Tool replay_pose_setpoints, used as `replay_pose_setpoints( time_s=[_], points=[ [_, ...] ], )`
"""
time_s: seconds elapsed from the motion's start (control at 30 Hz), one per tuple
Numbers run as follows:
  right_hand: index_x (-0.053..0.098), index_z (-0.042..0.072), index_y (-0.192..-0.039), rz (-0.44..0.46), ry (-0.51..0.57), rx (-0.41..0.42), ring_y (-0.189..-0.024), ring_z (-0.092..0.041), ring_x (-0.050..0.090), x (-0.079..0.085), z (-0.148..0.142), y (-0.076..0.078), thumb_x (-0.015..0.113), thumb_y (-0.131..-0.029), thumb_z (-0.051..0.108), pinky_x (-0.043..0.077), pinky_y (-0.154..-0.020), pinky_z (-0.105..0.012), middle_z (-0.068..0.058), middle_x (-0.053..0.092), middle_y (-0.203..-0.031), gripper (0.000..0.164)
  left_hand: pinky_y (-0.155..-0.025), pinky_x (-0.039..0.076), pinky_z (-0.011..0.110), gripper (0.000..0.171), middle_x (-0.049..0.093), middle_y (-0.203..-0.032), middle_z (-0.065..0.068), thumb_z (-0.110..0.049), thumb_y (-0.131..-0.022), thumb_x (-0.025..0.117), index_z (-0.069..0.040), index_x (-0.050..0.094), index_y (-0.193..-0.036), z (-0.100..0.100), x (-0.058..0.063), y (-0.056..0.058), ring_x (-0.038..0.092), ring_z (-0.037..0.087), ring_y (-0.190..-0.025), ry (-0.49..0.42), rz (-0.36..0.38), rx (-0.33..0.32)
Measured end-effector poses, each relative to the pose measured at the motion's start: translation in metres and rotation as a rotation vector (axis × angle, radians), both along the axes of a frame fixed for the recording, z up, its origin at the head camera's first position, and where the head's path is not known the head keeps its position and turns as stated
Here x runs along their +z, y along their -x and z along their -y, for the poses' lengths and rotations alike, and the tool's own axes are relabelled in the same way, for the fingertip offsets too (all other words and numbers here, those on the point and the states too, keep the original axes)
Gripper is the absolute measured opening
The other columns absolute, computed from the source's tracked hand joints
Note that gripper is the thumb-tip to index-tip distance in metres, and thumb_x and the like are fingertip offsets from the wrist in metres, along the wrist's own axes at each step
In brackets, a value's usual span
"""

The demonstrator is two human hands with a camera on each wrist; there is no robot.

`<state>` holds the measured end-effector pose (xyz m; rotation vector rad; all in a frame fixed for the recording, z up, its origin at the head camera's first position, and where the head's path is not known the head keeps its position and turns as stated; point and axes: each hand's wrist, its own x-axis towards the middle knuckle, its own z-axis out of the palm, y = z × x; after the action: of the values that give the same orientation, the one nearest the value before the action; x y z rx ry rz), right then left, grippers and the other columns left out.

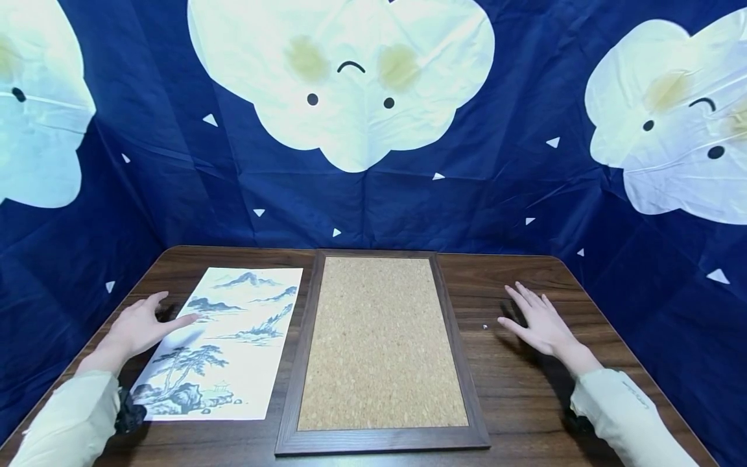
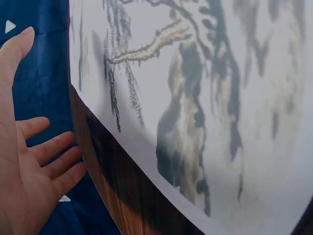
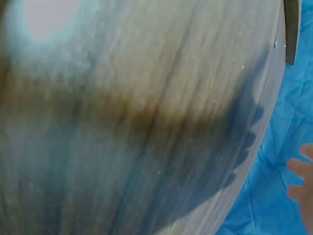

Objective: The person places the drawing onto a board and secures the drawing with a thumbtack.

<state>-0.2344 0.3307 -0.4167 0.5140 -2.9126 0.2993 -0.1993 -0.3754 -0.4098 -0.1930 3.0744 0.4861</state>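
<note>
A white sheet printed with a blue-grey ink landscape (image 1: 251,370) lies on the left of the table. My left hand (image 1: 139,327), fingers spread, is beside its left edge with the thumb over the sheet; whether the thumb touches it I cannot tell. In the left wrist view, that hand (image 2: 34,171) holds nothing. A cork board in a dark wooden frame (image 1: 382,344) lies at the middle. To its right, my right hand (image 1: 541,327) hovers with extended fingers over the table, its shadow beneath. Only some fingertips (image 3: 299,167) show in the right wrist view.
The brown wooden table (image 1: 513,402) has rounded far corners. A tiny shiny bit (image 1: 485,327), too small to identify, lies between the frame and my right hand. Blue cloth (image 1: 397,207) with white clouds encloses the back and sides.
</note>
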Motion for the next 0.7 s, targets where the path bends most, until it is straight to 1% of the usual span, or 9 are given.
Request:
replay_pose_setpoints(
  time_s=[0.1,0.23,0.33,0.43,0.5,0.6,0.7],
  points=[
    [0.031,0.002,-0.139,0.008,0.070,0.020,-0.125,-0.044,0.031,0.001,0.003,-0.001,0.057,-0.084,0.046,0.019,-0.100,-0.059,-0.027,0.030,-0.140,0.076,-0.080,0.036,0.062,0.104,0.037,-0.116,0.044,-0.063,-0.079,0.051,0.023,0.021,-0.129,0.001,0.000,-0.001,0.038,0.055,-0.101,-0.062,0.015,0.034],
    [0.031,0.002,-0.139,0.039,0.180,0.008,-0.124,-0.043,0.032,-0.001,0.007,-0.003,0.062,-0.081,0.044,0.026,-0.096,-0.058,-0.025,0.034,-0.138,0.077,-0.079,0.038,0.059,0.100,0.035,-0.115,0.044,-0.063,-0.082,0.047,0.023,0.024,-0.127,0.001,0.001,-0.003,0.040,0.054,-0.100,-0.145,0.070,0.089],
    [0.037,0.002,-0.136,0.042,0.280,-0.010,-0.117,-0.041,0.042,-0.004,0.009,-0.003,0.067,-0.079,0.040,0.034,-0.091,-0.055,-0.025,0.043,-0.130,0.075,-0.083,0.036,0.060,0.100,0.032,-0.118,0.044,-0.064,-0.083,0.044,0.023,0.023,-0.127,0.001,0.003,-0.003,0.038,0.054,-0.103,-0.203,0.127,0.122],
    [0.045,0.000,-0.129,0.030,0.377,-0.015,-0.103,-0.038,0.053,-0.007,0.012,-0.003,0.071,-0.077,0.034,0.041,-0.084,-0.051,-0.022,0.055,-0.116,0.066,-0.086,0.033,0.061,0.103,0.027,-0.122,0.045,-0.066,-0.082,0.042,0.023,0.021,-0.128,0.002,0.004,-0.003,0.033,0.055,-0.107,-0.250,0.174,0.148],
    [0.050,0.000,-0.124,0.033,0.429,-0.015,-0.094,-0.033,0.058,-0.009,0.014,-0.003,0.071,-0.077,0.030,0.045,-0.080,-0.047,-0.019,0.061,-0.105,0.059,-0.087,0.033,0.061,0.103,0.025,-0.123,0.045,-0.066,-0.081,0.044,0.023,0.022,-0.128,0.002,0.003,-0.003,0.033,0.054,-0.108,-0.269,0.187,0.157],
    [0.057,-0.001,-0.115,0.073,0.493,-0.024,-0.087,-0.026,0.061,-0.012,0.017,-0.003,0.071,-0.078,0.025,0.047,-0.076,-0.039,-0.014,0.065,-0.097,0.048,-0.086,0.034,0.059,0.098,0.027,-0.123,0.044,-0.061,-0.080,0.049,0.022,0.026,-0.126,0.003,0.002,-0.002,0.036,0.053,-0.107,-0.294,0.202,0.165],
    [0.061,-0.003,-0.107,0.121,0.543,-0.019,-0.081,-0.018,0.062,-0.015,0.020,-0.002,0.070,-0.079,0.019,0.049,-0.072,-0.029,-0.013,0.067,-0.091,0.036,-0.085,0.038,0.056,0.094,0.028,-0.122,0.043,-0.056,-0.079,0.057,0.021,0.029,-0.124,0.003,0.000,-0.001,0.040,0.051,-0.104,-0.331,0.215,0.177]
  ],
)
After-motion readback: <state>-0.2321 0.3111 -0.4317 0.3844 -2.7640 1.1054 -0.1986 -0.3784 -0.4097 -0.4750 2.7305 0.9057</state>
